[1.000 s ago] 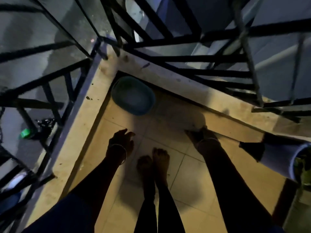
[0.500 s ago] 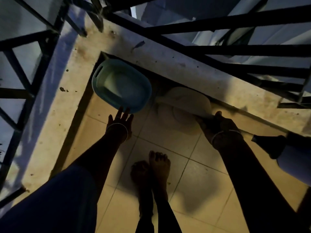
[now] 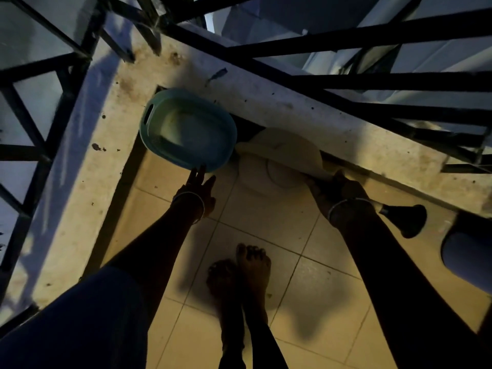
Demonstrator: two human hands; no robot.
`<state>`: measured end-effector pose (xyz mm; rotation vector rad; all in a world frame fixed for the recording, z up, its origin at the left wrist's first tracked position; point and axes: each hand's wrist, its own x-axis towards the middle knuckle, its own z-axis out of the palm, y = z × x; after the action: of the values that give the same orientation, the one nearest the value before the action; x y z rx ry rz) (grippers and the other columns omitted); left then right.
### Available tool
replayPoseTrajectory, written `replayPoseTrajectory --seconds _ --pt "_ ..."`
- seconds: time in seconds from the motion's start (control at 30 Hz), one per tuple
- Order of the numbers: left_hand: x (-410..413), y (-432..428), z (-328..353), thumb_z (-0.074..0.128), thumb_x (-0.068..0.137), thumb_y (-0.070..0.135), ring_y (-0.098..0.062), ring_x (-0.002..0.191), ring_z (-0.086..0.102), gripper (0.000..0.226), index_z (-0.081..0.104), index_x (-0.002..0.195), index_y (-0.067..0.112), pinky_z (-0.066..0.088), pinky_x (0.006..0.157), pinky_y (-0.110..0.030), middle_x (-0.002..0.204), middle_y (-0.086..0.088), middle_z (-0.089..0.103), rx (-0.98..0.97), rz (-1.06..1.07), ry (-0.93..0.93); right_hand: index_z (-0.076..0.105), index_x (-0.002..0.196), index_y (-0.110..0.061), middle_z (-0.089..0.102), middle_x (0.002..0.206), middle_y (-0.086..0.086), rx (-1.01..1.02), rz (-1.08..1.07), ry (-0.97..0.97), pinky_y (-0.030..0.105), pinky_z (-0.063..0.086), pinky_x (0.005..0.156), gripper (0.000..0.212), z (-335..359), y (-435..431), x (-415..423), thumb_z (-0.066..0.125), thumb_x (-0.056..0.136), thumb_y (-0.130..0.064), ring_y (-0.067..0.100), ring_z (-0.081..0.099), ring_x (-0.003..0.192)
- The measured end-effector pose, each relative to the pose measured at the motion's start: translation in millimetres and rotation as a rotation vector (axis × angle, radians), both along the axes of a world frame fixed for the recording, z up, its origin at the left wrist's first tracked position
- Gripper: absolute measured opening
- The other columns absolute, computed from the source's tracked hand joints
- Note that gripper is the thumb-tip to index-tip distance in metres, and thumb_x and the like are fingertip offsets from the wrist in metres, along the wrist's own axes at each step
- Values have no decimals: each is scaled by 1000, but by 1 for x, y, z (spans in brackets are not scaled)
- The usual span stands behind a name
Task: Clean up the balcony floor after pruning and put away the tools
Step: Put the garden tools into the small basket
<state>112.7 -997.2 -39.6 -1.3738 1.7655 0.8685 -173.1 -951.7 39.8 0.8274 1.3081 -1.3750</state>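
Observation:
A teal oval basin point(image 3: 187, 134) with a slot handle stands on the tiled floor point(image 3: 266, 217) in the balcony corner. My left hand point(image 3: 198, 189) reaches out with straight fingers, and its fingertips touch the basin's near rim. Right of the basin, a white round container point(image 3: 279, 153) lies tilted, partly under the concrete ledge point(image 3: 319, 123). My right hand point(image 3: 336, 189) grips the container's right rim with curled fingers. My bare feet point(image 3: 242, 278) stand together on the tiles. The light is dim.
Black metal railing bars point(image 3: 372, 83) rise from the ledge on the left and far sides. At the right a black funnel-shaped spout point(image 3: 404, 219) sticks out from a pale vessel point(image 3: 466, 257). Small dark specks dot the ledge.
I have leaned closer to the corner. My left hand moved forward from mid-air to the basin's rim. The white container came into view with my right hand holding its edge.

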Motion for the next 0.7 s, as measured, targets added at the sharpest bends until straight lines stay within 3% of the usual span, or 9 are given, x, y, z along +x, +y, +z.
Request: replayPoseTrajectory --seconds 0.17,0.33,0.43,0.57,0.7 --pt "2 40 25 46 100 33 -24 149 -12 68 9 156 26 19 120 -44 161 -2 -20 -14 138 99 59 125 -8 63 126 22 -21 -10 -8 54 54 81 31 11 13 5 55 98 -23 40 59 116" --pt "6 85 69 50 99 29 -23 150 -9 65 16 155 25 14 120 -42 164 -2 -8 -2 506 267 52 121 -1 61 114 22 128 78 14 47 54 85 48 50 28 21 59 95 -41 35 62 106" --pt "5 106 107 48 101 28 -21 150 -3 60 22 154 25 13 119 -40 164 -1 4 -38 720 341 57 113 0 63 113 20 217 239 43 41 55 76 37 77 49 38 57 98 -34 32 63 101" --pt "8 131 163 46 102 27 -22 149 13 51 32 150 22 18 119 -39 160 -3 24 -126 897 463 66 97 -5 70 100 14 224 430 122 37 56 81 25 130 81 68 56 99 -28 28 66 95" --pt "16 156 208 48 101 23 -21 139 38 42 46 143 18 30 109 -31 148 -3 45 -255 1070 580 68 102 -7 71 101 12 240 622 202 37 55 81 25 165 108 100 52 101 -26 26 67 95"
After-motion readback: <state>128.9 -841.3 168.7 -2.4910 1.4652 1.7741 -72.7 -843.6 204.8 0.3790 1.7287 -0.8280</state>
